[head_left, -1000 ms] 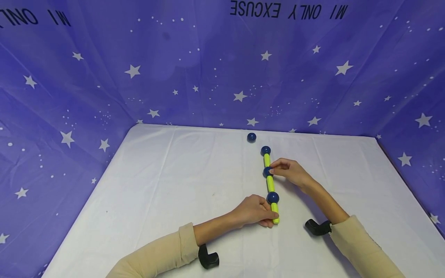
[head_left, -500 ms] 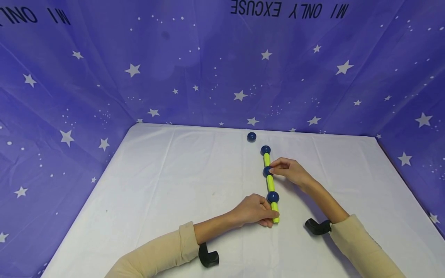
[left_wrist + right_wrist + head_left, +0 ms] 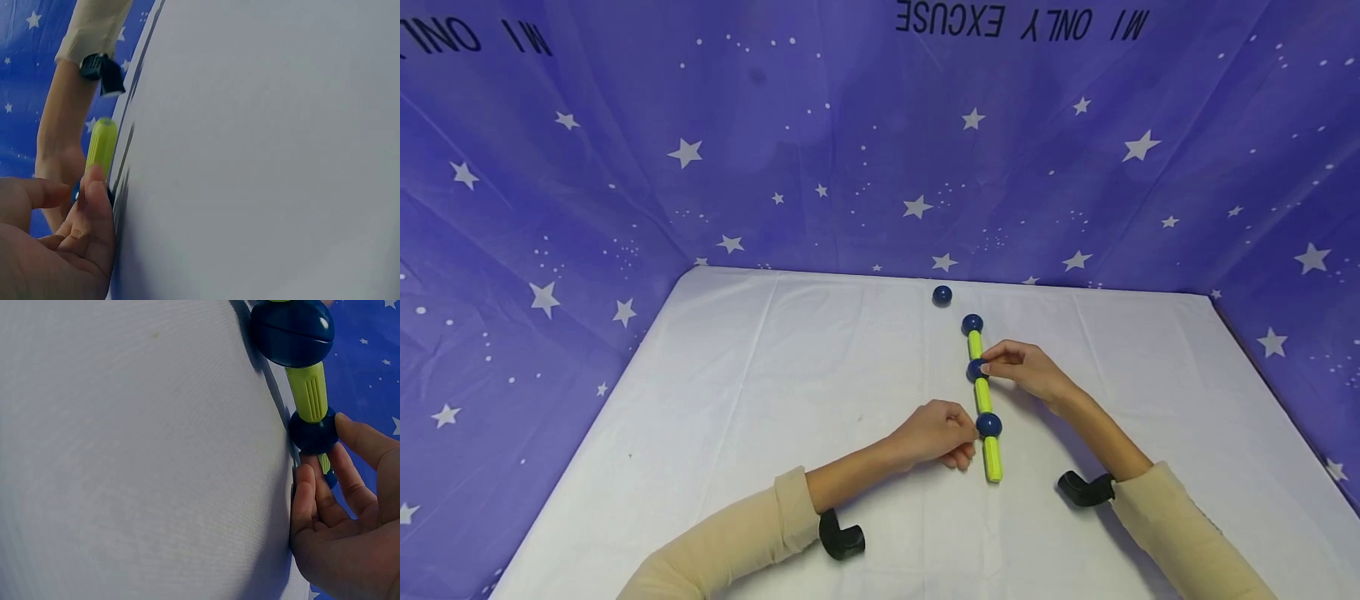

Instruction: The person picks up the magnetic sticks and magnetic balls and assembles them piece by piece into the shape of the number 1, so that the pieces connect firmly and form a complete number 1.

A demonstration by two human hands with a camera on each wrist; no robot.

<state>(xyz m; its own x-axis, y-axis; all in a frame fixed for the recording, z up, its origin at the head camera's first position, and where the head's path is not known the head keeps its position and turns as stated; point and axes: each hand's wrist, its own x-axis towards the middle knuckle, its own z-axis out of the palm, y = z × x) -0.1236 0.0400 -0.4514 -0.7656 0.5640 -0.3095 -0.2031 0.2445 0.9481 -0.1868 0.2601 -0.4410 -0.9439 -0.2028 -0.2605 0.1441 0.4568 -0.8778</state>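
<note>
A straight chain of dark blue balls and yellow-green ribbed rods lies on the white cloth. My right hand [image 3: 1030, 372] pinches the middle ball [image 3: 312, 432] between thumb and fingers, from the right side. My left hand [image 3: 934, 435] is just left of the near ball [image 3: 988, 425], fingertips right at its edge. The left wrist view shows that hand's thumb [image 3: 47, 192] apart from its fingers, with the near rod [image 3: 102, 147] rising beyond them. This rod [image 3: 992, 460] forms the chain's near end, its tip bare. At the far end is another ball [image 3: 972, 323].
A loose dark blue ball [image 3: 942, 296] sits near the back edge of the white-covered table [image 3: 760, 358]. Purple star-printed cloth [image 3: 820, 150] hangs behind and at the sides. A black elbow-shaped piece sits at each wrist, one at the left [image 3: 841, 537] and one at the right [image 3: 1085, 490].
My left hand has let go of the near rod and moved up and slightly left, to beside the near ball. The right hand and chain stay in place.
</note>
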